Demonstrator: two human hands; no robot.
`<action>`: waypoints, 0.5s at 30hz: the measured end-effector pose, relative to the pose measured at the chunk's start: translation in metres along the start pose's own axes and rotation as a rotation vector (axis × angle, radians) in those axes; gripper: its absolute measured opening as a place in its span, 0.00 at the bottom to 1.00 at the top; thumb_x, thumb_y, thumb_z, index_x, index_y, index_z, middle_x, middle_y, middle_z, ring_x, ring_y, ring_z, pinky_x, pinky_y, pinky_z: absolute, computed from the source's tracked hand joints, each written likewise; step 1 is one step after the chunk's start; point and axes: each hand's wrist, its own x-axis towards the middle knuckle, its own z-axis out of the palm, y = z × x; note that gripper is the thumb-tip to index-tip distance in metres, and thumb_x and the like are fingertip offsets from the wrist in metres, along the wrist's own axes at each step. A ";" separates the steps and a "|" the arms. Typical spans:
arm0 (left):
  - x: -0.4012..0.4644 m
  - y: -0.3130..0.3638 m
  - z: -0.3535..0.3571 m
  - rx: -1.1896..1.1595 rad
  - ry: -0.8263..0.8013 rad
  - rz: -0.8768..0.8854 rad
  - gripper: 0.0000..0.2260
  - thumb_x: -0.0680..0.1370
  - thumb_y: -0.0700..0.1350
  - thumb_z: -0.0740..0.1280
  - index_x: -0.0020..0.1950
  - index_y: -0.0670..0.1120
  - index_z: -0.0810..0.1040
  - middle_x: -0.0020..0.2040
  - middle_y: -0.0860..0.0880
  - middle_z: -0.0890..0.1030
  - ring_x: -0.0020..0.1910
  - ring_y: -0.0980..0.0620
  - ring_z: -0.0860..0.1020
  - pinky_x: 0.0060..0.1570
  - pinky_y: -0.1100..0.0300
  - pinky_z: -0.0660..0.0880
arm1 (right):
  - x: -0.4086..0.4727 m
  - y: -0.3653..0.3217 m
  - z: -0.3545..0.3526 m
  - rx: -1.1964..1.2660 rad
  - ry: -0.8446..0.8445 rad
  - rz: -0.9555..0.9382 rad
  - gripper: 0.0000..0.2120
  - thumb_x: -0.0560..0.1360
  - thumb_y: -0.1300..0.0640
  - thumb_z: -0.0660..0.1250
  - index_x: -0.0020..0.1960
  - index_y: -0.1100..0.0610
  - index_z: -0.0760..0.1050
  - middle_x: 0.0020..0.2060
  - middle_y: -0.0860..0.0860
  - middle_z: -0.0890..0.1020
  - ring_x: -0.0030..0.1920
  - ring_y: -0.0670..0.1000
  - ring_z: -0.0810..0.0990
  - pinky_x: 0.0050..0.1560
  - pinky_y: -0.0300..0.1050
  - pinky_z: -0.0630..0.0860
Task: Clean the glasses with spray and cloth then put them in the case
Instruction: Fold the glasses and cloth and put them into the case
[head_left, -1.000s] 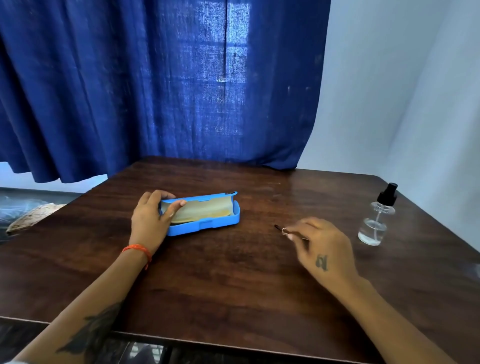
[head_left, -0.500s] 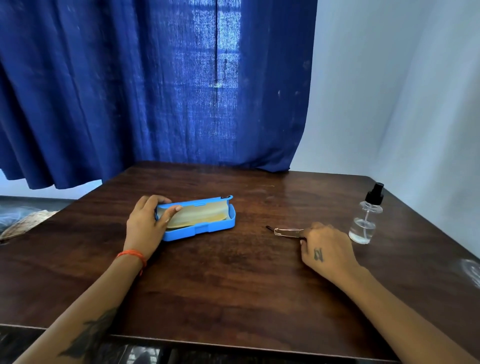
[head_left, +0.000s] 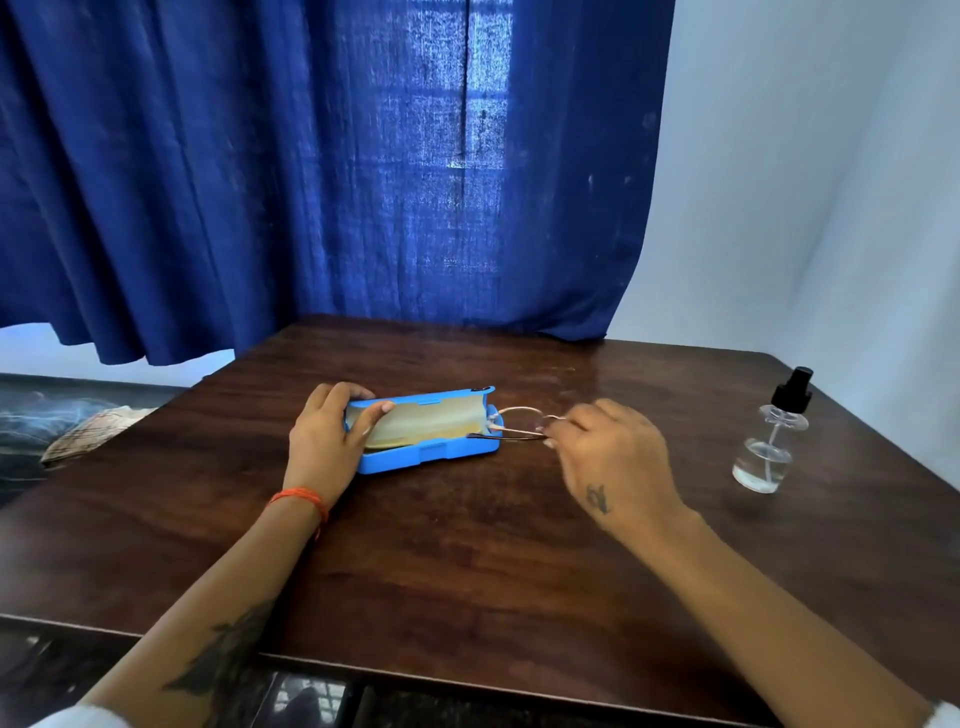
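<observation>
Gripping the left end of the open blue plastic glasses case (head_left: 426, 457), the left hand (head_left: 324, 441) curls round it, thumb on the pale yellow cloth (head_left: 421, 428) inside. The right hand (head_left: 613, 457) pinches the thin wire-rimmed glasses (head_left: 519, 426) just at the case's right end, above the dark wooden surface (head_left: 467, 545). A clear spray bottle with a black nozzle (head_left: 771, 436) stands well apart, far right.

A plain room at home — blue curtain (head_left: 322, 171) over a window, dark wooden table (head_left: 467, 561), bare white walls (head_left: 810, 171).
</observation>
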 end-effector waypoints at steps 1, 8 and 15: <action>0.000 0.000 0.000 0.000 0.002 -0.002 0.09 0.74 0.50 0.67 0.49 0.46 0.78 0.47 0.50 0.75 0.42 0.53 0.72 0.47 0.58 0.70 | 0.008 -0.012 0.003 0.005 -0.004 -0.043 0.06 0.60 0.62 0.77 0.33 0.57 0.80 0.28 0.52 0.79 0.31 0.55 0.78 0.30 0.43 0.75; -0.001 0.001 -0.001 -0.011 -0.021 -0.009 0.09 0.76 0.49 0.65 0.48 0.44 0.77 0.48 0.47 0.76 0.45 0.53 0.72 0.48 0.59 0.69 | 0.053 -0.058 0.032 -0.012 -0.122 -0.267 0.10 0.51 0.63 0.78 0.27 0.57 0.77 0.25 0.51 0.78 0.28 0.53 0.78 0.27 0.38 0.73; 0.000 -0.002 0.000 0.012 -0.024 0.015 0.10 0.76 0.50 0.64 0.49 0.44 0.77 0.48 0.46 0.76 0.45 0.55 0.72 0.46 0.60 0.68 | 0.062 -0.076 0.050 0.097 -0.240 -0.223 0.06 0.59 0.68 0.73 0.33 0.61 0.79 0.32 0.56 0.80 0.36 0.57 0.79 0.31 0.43 0.73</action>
